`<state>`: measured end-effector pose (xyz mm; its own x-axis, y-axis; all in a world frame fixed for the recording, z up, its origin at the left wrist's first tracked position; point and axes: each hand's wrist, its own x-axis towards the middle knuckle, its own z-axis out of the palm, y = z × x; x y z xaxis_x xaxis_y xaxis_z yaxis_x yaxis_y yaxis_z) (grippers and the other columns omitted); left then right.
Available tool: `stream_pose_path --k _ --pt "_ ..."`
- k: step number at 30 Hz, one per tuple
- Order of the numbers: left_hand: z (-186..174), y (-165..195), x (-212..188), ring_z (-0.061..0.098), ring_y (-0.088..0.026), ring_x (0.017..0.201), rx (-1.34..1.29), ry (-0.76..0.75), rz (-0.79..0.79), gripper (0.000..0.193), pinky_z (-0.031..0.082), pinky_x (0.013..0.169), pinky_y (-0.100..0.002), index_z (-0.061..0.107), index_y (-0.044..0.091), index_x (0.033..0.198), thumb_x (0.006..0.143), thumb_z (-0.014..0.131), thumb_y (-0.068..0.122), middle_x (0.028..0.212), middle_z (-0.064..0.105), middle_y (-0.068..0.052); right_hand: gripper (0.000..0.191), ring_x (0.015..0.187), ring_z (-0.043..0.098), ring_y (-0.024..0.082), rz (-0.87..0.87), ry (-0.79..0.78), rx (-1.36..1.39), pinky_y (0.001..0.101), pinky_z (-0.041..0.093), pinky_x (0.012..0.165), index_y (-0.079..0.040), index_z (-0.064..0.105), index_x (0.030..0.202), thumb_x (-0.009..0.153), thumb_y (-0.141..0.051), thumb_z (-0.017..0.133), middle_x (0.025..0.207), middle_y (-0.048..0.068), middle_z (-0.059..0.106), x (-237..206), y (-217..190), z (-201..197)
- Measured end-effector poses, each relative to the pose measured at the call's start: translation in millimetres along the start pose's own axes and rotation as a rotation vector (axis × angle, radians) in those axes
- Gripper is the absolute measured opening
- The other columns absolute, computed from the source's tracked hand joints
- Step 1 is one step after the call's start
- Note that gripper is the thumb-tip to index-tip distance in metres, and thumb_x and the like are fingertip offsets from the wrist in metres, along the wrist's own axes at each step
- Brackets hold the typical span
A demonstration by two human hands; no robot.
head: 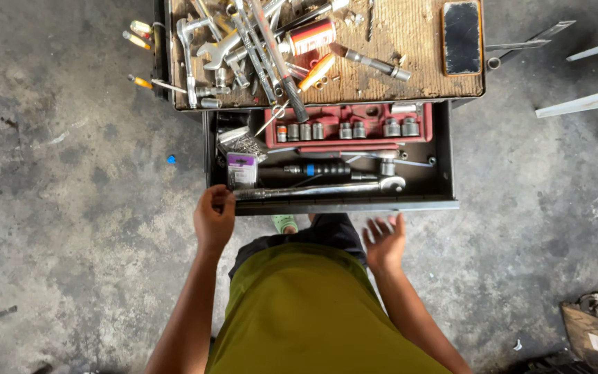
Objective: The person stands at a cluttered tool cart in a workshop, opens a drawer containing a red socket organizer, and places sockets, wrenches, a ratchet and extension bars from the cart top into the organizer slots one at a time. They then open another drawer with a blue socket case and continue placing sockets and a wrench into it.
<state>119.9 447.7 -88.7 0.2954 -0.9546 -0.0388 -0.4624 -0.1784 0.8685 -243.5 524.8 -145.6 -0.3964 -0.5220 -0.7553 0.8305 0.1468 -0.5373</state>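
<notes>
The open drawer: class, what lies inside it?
The drawer holds a red socket tray, a black-handled tool and a long ratchet; the wooden top hides its back.

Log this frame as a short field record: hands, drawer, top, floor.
left hand: grips front left corner of the open drawer
right hand: open, fingers spread, below drawer front, touching nothing
drawer contents: red socket tray, long ratchet, black-handled tool
cart top: wrenches, red can, dark pad
floor: stained concrete
</notes>
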Motion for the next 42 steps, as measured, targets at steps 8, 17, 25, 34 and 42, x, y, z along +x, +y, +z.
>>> stream_pose_path --k 8,17,25,34,42 --pt "-6 4 -35 0.068 -0.03 0.093 0.257 -0.11 0.191 0.023 0.056 0.082 -0.042 0.071 0.004 0.108 0.091 0.073 0.019 0.104 0.071 -0.013 0.047 0.115 0.05 0.027 -1.15 0.049 -0.857 0.0435 0.041 0.101 -0.013 0.044 0.142 0.104 -0.019 0.07 0.124 0.012 0.048 -31 -46 -39" --pt "-31 26 -53 0.058 -0.033 0.111 0.446 -0.277 0.406 0.039 0.046 0.092 -0.048 0.072 0.005 0.11 0.077 0.079 0.023 0.113 0.068 -0.01 0.044 0.118 0.059 0.021 -1.311 -0.106 -1.757 0.043 0.038 0.098 -0.02 0.072 0.108 0.074 -0.046 0.083 0.119 -0.004 0.069 -76 -78 23" --pt "-46 26 -72 0.06 -0.031 0.102 0.467 -0.373 0.298 0.033 0.048 0.088 -0.046 0.074 0.006 0.1 0.075 0.081 0.026 0.101 0.068 -0.008 0.048 0.114 0.059 0.019 -1.214 -0.104 -1.879 0.0417 0.039 0.1 -0.02 0.075 0.102 0.065 -0.05 0.087 0.113 -0.007 0.07 -91 -74 -4" --pt "-54 12 -77 0.064 -0.031 0.097 0.514 -0.571 0.15 0.021 0.052 0.083 -0.046 0.077 0.009 0.082 0.08 0.077 0.029 0.09 0.07 -0.007 0.047 0.111 0.059 0.02 -1.11 -0.123 -1.99 0.0411 0.039 0.097 -0.02 0.076 0.094 0.061 -0.051 0.088 0.109 -0.006 0.071 -102 -66 -25" --pt "-52 6 -79 0.065 -0.032 0.094 0.526 -0.649 0.139 0.022 0.053 0.08 -0.046 0.076 0.008 0.081 0.08 0.076 0.03 0.091 0.071 -0.008 0.047 0.109 0.059 0.021 -1.096 -0.169 -1.97 0.0398 0.039 0.096 -0.017 0.075 0.097 0.064 -0.048 0.089 0.113 -0.004 0.071 -101 -61 -46"
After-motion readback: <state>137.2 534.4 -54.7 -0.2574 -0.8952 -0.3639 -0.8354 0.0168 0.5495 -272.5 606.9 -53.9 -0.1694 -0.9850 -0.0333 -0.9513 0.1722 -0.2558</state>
